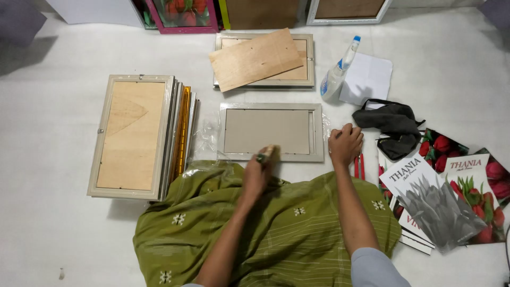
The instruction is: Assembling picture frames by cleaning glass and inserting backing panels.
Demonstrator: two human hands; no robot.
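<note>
A silver picture frame [272,109] lies face down on the white floor before my lap, its grey backing inside. My left hand [258,171] rests at the frame's near edge, fingers closed around a small pale object; a ring shows on one finger. My right hand [345,143] sits curled just off the frame's right edge, pressing on the floor beside it. What the right hand holds, if anything, is hidden.
A stack of frames [139,135] lies at the left. Another frame with a loose plywood board [256,58] lies behind. A spray bottle [337,72], white paper [367,78], dark cloth [392,125], red-handled tool [359,167] and flower prints [443,196] sit at the right.
</note>
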